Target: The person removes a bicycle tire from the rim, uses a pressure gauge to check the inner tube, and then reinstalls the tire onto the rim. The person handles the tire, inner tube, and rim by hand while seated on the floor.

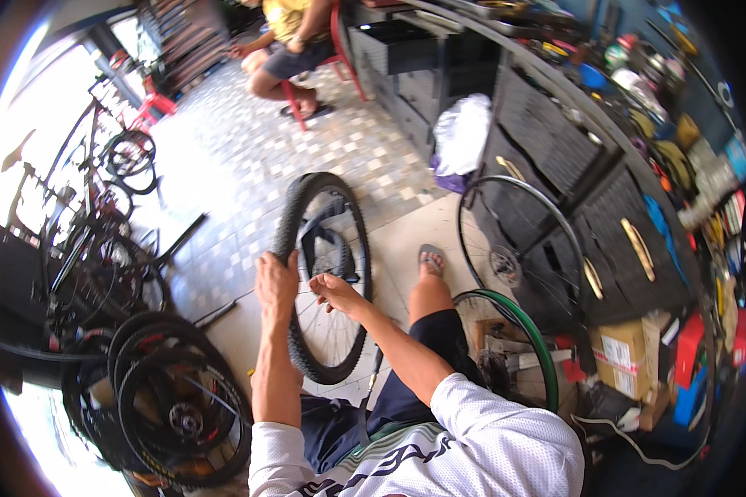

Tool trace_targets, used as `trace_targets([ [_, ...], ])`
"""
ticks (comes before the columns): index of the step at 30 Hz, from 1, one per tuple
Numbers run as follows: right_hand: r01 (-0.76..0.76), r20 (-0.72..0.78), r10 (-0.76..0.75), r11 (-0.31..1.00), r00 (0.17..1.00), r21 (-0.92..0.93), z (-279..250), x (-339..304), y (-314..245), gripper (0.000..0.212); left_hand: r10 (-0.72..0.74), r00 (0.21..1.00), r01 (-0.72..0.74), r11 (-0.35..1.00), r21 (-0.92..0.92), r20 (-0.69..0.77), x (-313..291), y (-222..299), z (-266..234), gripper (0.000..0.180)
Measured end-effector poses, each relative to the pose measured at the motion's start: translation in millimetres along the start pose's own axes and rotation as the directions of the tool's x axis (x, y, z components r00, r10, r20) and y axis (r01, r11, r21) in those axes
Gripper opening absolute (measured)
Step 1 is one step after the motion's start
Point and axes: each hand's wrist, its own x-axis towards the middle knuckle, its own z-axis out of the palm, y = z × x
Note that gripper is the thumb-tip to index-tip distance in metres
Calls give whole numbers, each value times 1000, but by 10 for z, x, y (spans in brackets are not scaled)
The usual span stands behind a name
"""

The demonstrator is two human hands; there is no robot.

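A bicycle wheel (327, 372) with a black knobby tyre stands upright in front of me, slightly turned. My left hand (275, 286) is closed round the tyre on its left side. Over the spokes near the hub, my right hand (337, 296) has its fingers curled together; whatever they pinch, if anything, is too small to make out. Through the spokes a dark forked part (313, 228) shows behind the wheel, partly hidden by it. A thin rod (375, 366) runs down between the wheel and my legs.
Several wheels (182, 418) are piled at the lower left, below bicycles (83, 224). A bare rim (464, 219) leans on the dark cabinet (547, 124), near a green-tyred wheel (547, 356) and a cardboard box (620, 356). A person (294, 41) sits on a red chair (337, 54) beyond.
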Motion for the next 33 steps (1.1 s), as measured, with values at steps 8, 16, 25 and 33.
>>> trace_targets([
  [8, 110, -439, -110, 994, 892, -25, -799, -562, -239, 29, 138, 989, -140, 989, 50, 45, 307, 82, 60, 59],
  [16, 243, -478, -507, 825, 717, -511, -1391, -1075, -915, 26, 197, 980, -197, 980, 27, 2, 331, 191, 89, 57],
  [25, 68, -93, -992, 99, 89, -993, -2151, -3064, -4449, 17, 130, 990, -129, 991, -21, 51, 539, 661, 194, 60],
  [33, -303, -22, -999, 12, 28, -953, -2216, -4326, -5416, 18, 68, 859, 221, 845, -487, 507, 1165, 531, 446, 46],
])
